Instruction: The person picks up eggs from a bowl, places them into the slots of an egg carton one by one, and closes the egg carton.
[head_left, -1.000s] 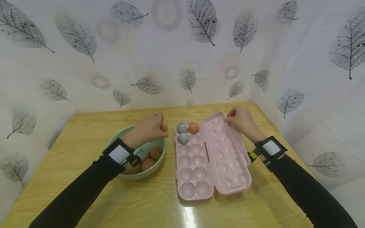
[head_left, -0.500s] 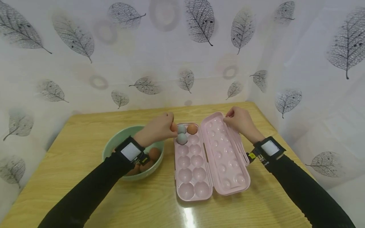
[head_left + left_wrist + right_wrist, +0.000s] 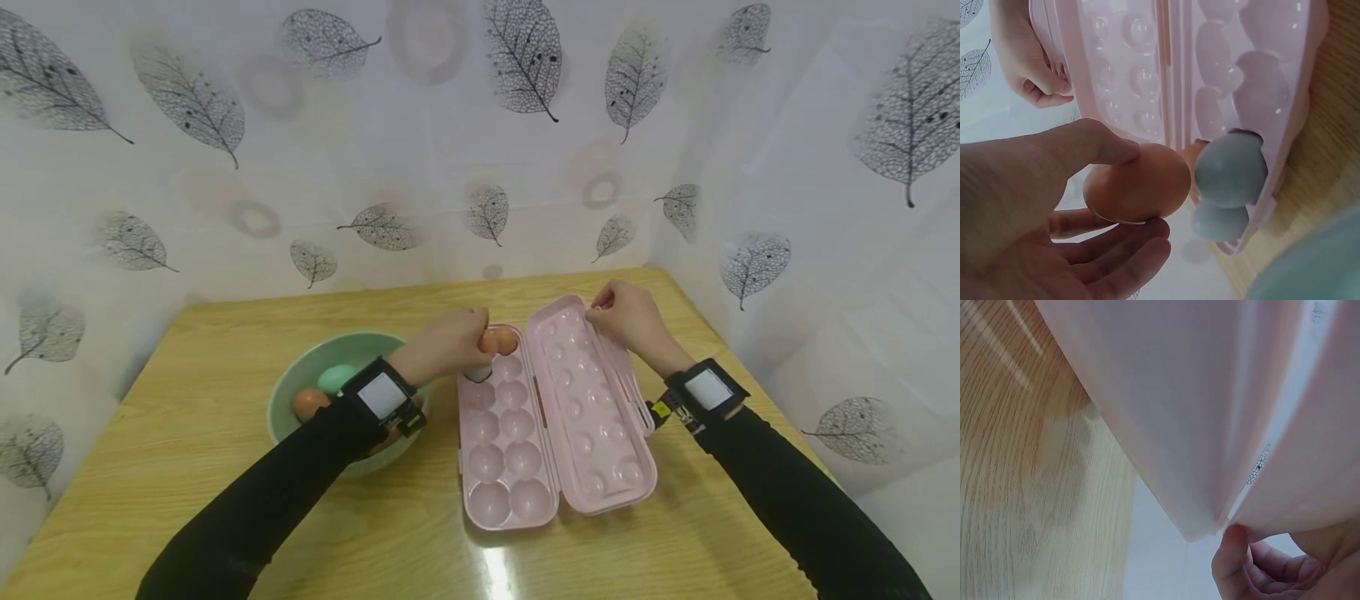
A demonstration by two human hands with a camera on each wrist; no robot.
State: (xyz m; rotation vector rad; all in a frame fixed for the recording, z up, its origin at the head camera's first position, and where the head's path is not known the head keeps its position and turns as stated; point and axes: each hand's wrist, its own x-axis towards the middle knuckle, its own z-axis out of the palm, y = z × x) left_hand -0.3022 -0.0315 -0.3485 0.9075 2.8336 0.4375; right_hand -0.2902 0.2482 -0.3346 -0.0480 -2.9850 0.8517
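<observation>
**Held egg at the far end of the pink carton**

Your left grip pinches the held egg between thumb and fingers, across its narrow girth. In the left wrist view its long axis runs roughly from your palm toward the carton's filled cups. The egg is just beside the brown egg in the carton's far row; whether the two touch, you cannot tell. Grey-blue eggs fill the cups on the carton's bowl side in its two far rows. The vacant cup of the second row lies on the carton's hinge side, a little nearer you than the held egg. Your left grip is the closer one, so, as a judgement, that cup would call for only a short shift hingeward. Your right grip pinches the edge of the carton's lid near its far outer corner. The green bowl stands on the counter near the carton, opposite the lid.
</observation>
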